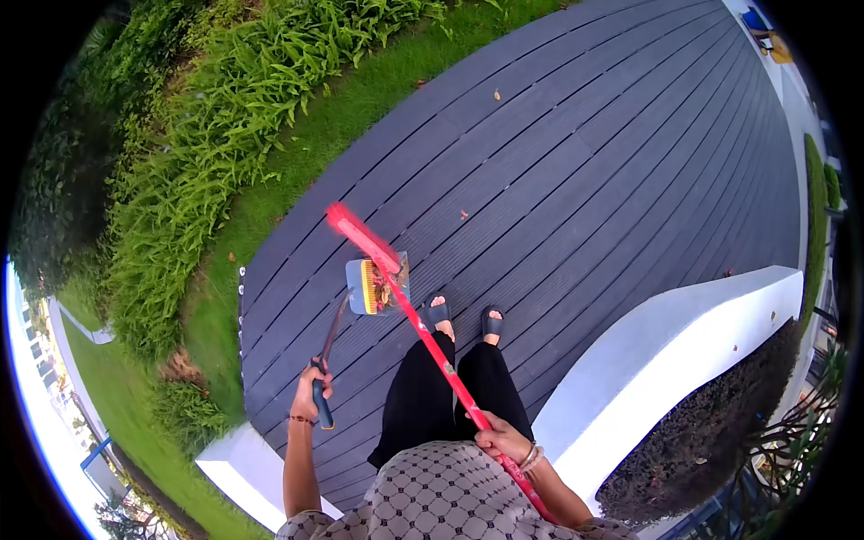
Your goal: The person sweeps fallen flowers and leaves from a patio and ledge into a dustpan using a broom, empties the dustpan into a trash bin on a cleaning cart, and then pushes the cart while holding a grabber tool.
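My left hand (309,394) is wrapped round the dark handle of a dustpan (362,290), which has a row of yellow teeth. Dry leaves (385,292) lie in the pan, low over the deck. My right hand (502,438) grips the red pole of a broom (441,360) near my waist. The pole runs up and left across the dustpan's right side, and the red broom head (360,236) is beyond the pan, slightly blurred. Whether the broom head touches the deck I cannot tell.
Dark deck boards (558,198) stretch ahead, with a few fallen leaves (464,215). Grass (328,135) and ferns border the left edge. A curved white wall (648,351) stands at the right, and another white ledge (247,468) at lower left. My feet are just right of the dustpan.
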`<state>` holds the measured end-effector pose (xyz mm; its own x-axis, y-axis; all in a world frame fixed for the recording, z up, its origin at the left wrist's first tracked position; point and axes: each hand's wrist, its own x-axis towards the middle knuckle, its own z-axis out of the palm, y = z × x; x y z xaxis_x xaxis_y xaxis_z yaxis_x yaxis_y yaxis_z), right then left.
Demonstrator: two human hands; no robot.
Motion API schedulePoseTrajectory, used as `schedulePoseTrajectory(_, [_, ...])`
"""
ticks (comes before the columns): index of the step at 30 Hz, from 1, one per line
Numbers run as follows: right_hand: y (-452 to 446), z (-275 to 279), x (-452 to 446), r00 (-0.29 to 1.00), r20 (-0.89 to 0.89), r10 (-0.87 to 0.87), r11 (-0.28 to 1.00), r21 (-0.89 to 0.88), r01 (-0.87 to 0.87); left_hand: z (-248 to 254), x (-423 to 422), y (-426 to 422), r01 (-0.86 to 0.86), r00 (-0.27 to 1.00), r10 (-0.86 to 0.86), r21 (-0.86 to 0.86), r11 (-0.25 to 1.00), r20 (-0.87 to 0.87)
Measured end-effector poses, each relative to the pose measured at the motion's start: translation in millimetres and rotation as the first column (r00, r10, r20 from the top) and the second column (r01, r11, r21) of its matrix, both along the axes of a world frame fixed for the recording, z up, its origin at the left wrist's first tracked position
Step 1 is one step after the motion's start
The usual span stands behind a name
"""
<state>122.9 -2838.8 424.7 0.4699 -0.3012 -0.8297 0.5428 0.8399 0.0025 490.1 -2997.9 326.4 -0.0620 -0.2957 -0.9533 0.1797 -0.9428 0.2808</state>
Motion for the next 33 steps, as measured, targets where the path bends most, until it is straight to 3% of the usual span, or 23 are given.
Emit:
schedulePoseTrajectory(3, [-9, 0, -38, 0.981, -0.180, 0.071, 0.997, -0.012, -0.074, 5, -7, 0, -0.127, 0.990, 0.127, 0.006, 0.992, -0.058])
schedulePoseTrajectory(6, [-19, -23, -78, 0.929, -0.362, 0.074, 0.996, -0.026, -0.090, 15, -13, -6, -0.275, 0.934, 0.275, 0.033, 0.961, -0.230])
schedulePoseTrajectory(11, [-36, -74, -93, 0.825, -0.553, 0.116, 0.992, 0.030, -0.120, 15, -70, -31, -0.267, 0.956, 0.270, 0.043, 0.963, -0.113])
schedulePoseTrajectory(16, [-27, -88, -84, 0.934, -0.346, 0.094, 0.992, -0.041, -0.115, 0, -140, -59, -0.234, 0.971, 0.235, 0.041, 0.971, -0.039])
schedulePoseTrajectory(19, [-29, -31, -133, 0.997, -0.059, 0.041, 0.999, -0.026, -0.042, -6, -181, -81, -0.258, 0.965, 0.259, 0.025, 0.966, -0.039])
schedulePoseTrajectory(21, [-27, 2, -162, 0.988, -0.067, 0.137, 0.990, -0.029, -0.139, -2, -201, -92, -0.279, 0.960, 0.279, -0.021, 0.960, 0.010])
schedulePoseTrajectory(22, [-30, 3, -181, 0.988, -0.065, 0.144, 0.989, -0.036, -0.146, 0, -205, -94, -0.278, 0.959, 0.277, -0.003, 0.961, -0.054])
schedulePoseTrajectory(24, [-41, 3, -213, 0.952, -0.258, 0.167, 0.963, -0.163, -0.213, 1, -213, -96, -0.321, 0.942, 0.321, 0.013, 0.947, -0.102])
schedulePoseTrajectory(29, [-113, -33, -323, 0.798, -0.581, 0.161, 0.921, -0.202, -0.333, 23, -259, -118, -0.400, 0.905, 0.395, 0.000, 0.917, -0.158])
schedulePoseTrajectory(33, [-201, -26, -407, 0.819, -0.570, 0.065, 0.928, -0.267, -0.260, 49, -303, -137, -0.426, 0.895, 0.409, -0.070, 0.902, -0.177])
